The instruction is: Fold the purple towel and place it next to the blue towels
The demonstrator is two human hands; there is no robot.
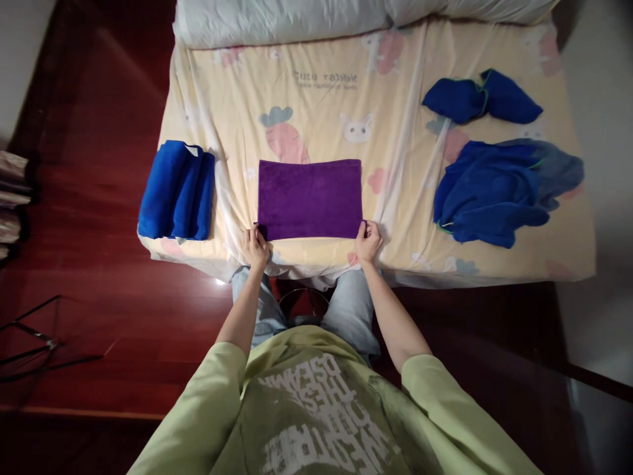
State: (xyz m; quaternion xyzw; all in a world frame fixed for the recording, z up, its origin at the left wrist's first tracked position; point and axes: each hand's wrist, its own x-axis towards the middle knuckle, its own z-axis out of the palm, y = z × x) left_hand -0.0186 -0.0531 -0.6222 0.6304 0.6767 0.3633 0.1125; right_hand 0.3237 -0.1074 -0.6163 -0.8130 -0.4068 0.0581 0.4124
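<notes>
A purple towel [310, 198] lies flat as a smooth rectangle near the bed's front edge. My left hand [256, 247] pinches its near left corner, fingers closed on the cloth. At the near right corner my right hand [368, 241] grips the towel the same way, thumb and fingers together. Both hands rest low, close to the sheet. To the left sits a pile of rolled or folded blue towels [177, 191] with a small white label showing.
A patterned yellow sheet [326, 125] covers the bed. On its right lie a crumpled blue cloth [494, 191] and a bunched blue cloth with green edging [512, 99]. A pale quilt [277, 20] runs along the back. Thin black stand legs [47, 343] are on the floor at left.
</notes>
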